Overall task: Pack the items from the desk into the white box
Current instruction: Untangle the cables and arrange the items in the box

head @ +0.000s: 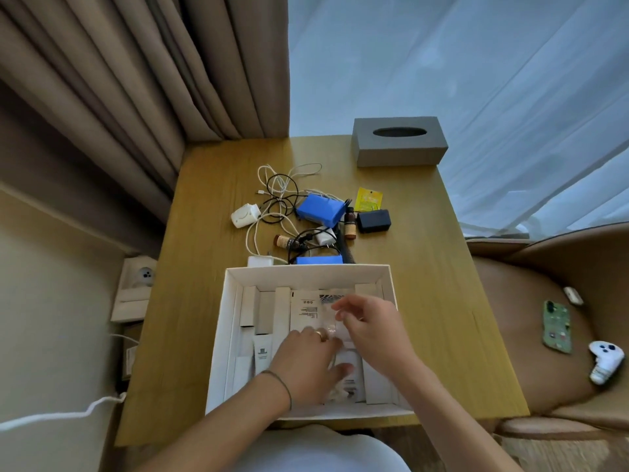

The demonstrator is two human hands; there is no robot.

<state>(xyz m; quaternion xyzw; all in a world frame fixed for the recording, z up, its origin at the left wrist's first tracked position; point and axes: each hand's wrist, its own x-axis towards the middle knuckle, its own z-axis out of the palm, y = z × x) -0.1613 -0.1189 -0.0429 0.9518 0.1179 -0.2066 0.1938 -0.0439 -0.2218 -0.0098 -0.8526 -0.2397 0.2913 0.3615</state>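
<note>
The open white cardboard box (308,272) sits at the near edge of the wooden desk (425,284), and both hands are down inside it. White packets and a small white tube (261,356) lie in rows along its floor. The left hand (308,361), ring on one finger, lies low over the packets with fingers spread forward; motion blur hides whether it grips anything. The right hand (369,327) hovers just beside it, fingers loosely curled around a clear, crinkly plastic wrapper (328,330) — the grip itself is too blurred to call.

Beyond the box's far wall the unpacked pile waits: a tangle of white and black cables (279,189), a white plug adapter (243,216), a blue rectangular pack (320,209) and a second blue pack (318,259) touching the box's far side. Two small brown bottles (350,224) lie there, with a black block (373,220) and a yellow sachet (368,199) close by.

At the desk's far edge stands a grey tissue box (399,141). To the right, on a tan armchair (531,335) — a green-cased phone (557,330) and a white game controller (606,364).
</note>
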